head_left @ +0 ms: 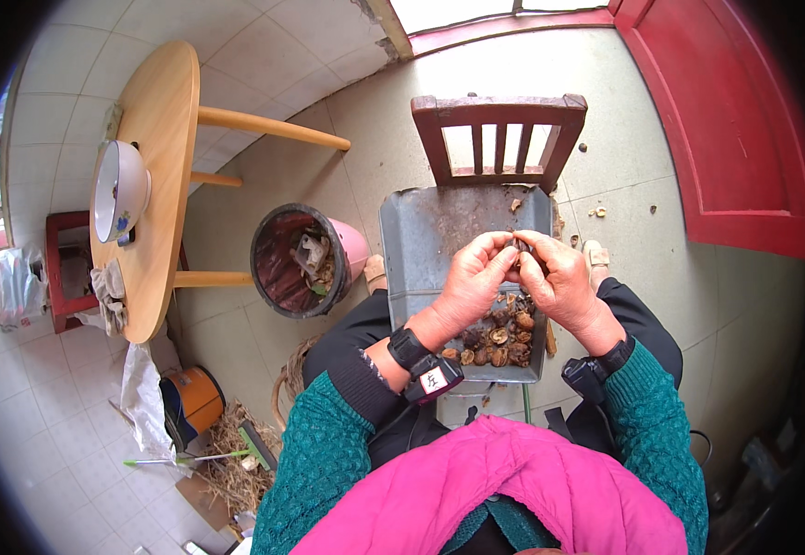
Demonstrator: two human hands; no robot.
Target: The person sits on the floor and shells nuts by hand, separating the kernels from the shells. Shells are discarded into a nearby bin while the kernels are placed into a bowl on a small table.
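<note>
My left hand [473, 283] and my right hand [561, 285] meet fingertip to fingertip over a grey metal tray [410, 236]. Both are closed in a pinch on one small dark brown walnut [515, 244], mostly hidden by the fingers. Below them, in the near part of the tray, lies a heap of walnuts [498, 344], some cracked or in halves. A loose bit of shell [516, 204] rests near the tray's far right corner. The tray's far part is stained brown.
Beyond the tray stands a dark red wooden chair [499, 116]. To the left are a pink bin [351, 245] with scraps and a wooden table [171, 185] with a white bowl [121, 194]. Shell crumbs [597, 212] lie on the floor by a red door [717, 139].
</note>
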